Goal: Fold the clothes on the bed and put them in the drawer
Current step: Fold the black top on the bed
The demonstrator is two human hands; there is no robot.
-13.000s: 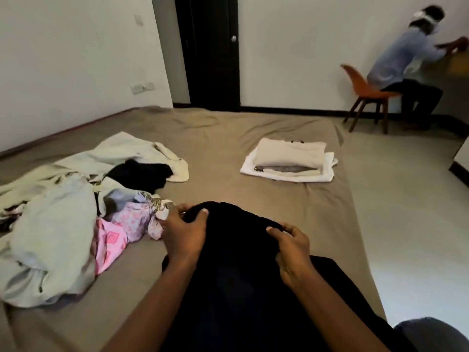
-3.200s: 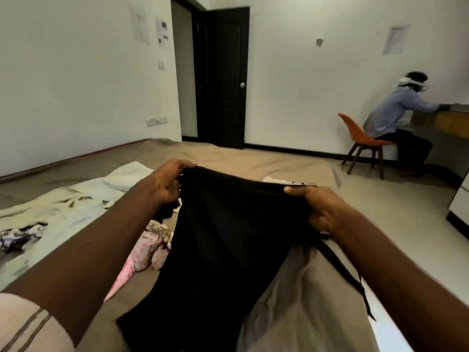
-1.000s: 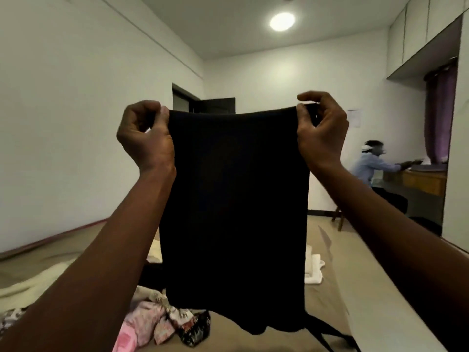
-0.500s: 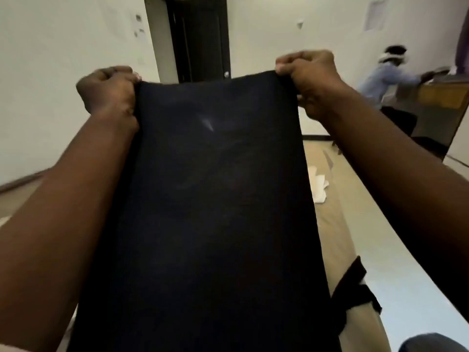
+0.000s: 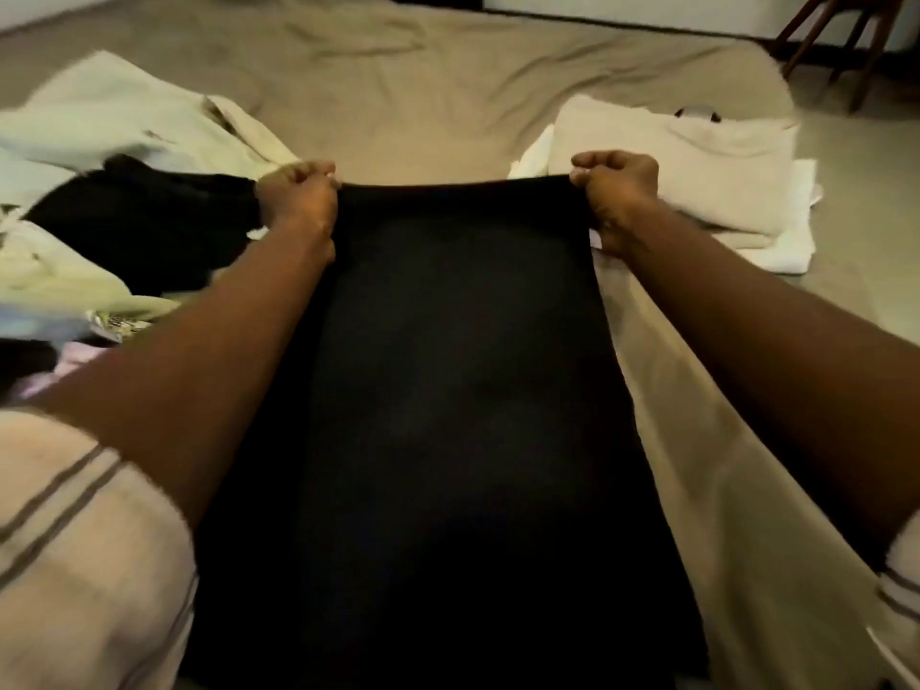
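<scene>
Sleeves: a pale striped left sleeve (image 5: 74, 565) and the cuff of the right sleeve (image 5: 902, 582) sit at the near corners of the view.
Black garment (image 5: 448, 390): spread lengthways over the bed (image 5: 423, 92), running from its near edge toward the middle, with its far hem pulled straight between the two hands.
Left hand (image 5: 298, 204): fingers curled tight, pinching the garment's far left corner.
Right hand (image 5: 617, 194): fingers curled tight, pinching the garment's far right corner.
Unfolded pile (image 5: 99, 136): loose pale green and cream clothes on the left side of the bed, with a second black piece (image 5: 149, 221) among them just beside the left hand.
Folded stack (image 5: 687, 166): beige pieces on a white one, near the bed's right edge, just beyond the right hand.
Chair legs (image 5: 841, 37): dark, on the floor past the bed's far right corner.
</scene>
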